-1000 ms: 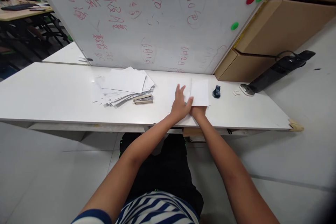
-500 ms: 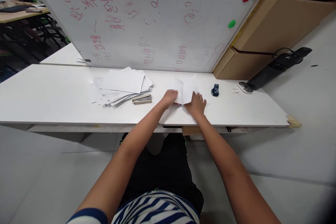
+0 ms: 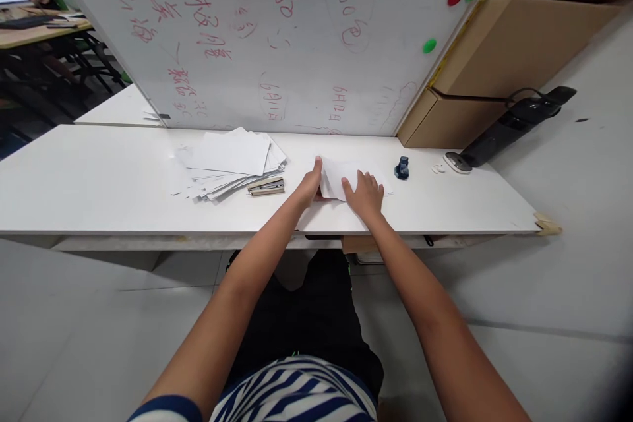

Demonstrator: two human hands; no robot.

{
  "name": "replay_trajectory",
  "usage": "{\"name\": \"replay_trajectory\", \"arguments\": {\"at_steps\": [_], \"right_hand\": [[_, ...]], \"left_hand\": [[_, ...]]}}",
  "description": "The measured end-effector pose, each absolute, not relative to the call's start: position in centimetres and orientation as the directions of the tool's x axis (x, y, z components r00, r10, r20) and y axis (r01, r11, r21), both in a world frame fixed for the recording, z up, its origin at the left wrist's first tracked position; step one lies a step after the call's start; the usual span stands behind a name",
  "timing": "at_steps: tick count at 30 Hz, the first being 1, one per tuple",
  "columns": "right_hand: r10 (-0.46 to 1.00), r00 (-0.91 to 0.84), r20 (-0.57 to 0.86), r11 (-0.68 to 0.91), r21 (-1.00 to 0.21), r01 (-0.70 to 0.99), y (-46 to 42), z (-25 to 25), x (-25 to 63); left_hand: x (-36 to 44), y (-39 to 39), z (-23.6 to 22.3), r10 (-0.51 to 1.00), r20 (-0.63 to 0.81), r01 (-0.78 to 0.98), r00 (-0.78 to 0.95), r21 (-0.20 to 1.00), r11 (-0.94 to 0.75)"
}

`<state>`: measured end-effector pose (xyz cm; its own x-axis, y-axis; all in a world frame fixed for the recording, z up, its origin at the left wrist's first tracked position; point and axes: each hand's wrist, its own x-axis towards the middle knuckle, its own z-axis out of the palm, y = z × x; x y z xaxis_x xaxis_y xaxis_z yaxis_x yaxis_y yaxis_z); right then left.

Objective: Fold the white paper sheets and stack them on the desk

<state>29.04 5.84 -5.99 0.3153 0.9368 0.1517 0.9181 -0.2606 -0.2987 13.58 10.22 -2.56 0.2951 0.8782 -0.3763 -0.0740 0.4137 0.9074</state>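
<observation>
White paper [image 3: 333, 179] lies before me on the white table, its left part lifted and curved. My left hand [image 3: 311, 183] pinches that raised left edge, thumb upright along it and the other fingers mostly hidden behind. My right hand [image 3: 364, 194] rests palm down on the right part of the paper, fingers spread. How many sheets there are I cannot tell. Left of my left hand is a beige stapler [image 3: 266, 186], lying beside a loose, fanned stack of white sheets [image 3: 230, 153]. A small dark blue object [image 3: 402, 168] stands to the right of my right hand.
A whiteboard [image 3: 297, 66] with red writing rises behind the table [image 3: 99, 184]. Cardboard boxes [image 3: 529, 46] are stacked at the right. Near them are a black bottle [image 3: 509, 128], a white-and-dark mouse [image 3: 457, 163] and small white pieces [image 3: 438, 169].
My right hand has turned from holding the raised right part of the paper to lying flat on it. My left hand has shifted slightly left, thumb now upright. The view has shifted slightly.
</observation>
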Motion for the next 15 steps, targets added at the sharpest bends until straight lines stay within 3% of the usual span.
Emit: {"name": "replay_trajectory", "arguments": {"at_steps": [5,11,15], "right_hand": [[0.950,0.250,0.189,-0.179,-0.331,0.927,5.5,-5.6,29.0],[0.939,0.252,0.234,-0.164,-0.338,0.927,5.4,-5.6,28.7],[0.939,0.224,0.260,-0.117,-0.371,0.921,5.4,-5.7,28.5]], "left_hand": [[12.3,10.1,-1.7,0.861,-0.356,0.085,0.362,0.933,0.350],[11.5,9.9,-0.4,0.805,-0.399,0.008,0.440,0.898,0.441],[11.7,9.8,-1.4,0.868,-0.329,0.065,0.373,0.942,0.329]]}}
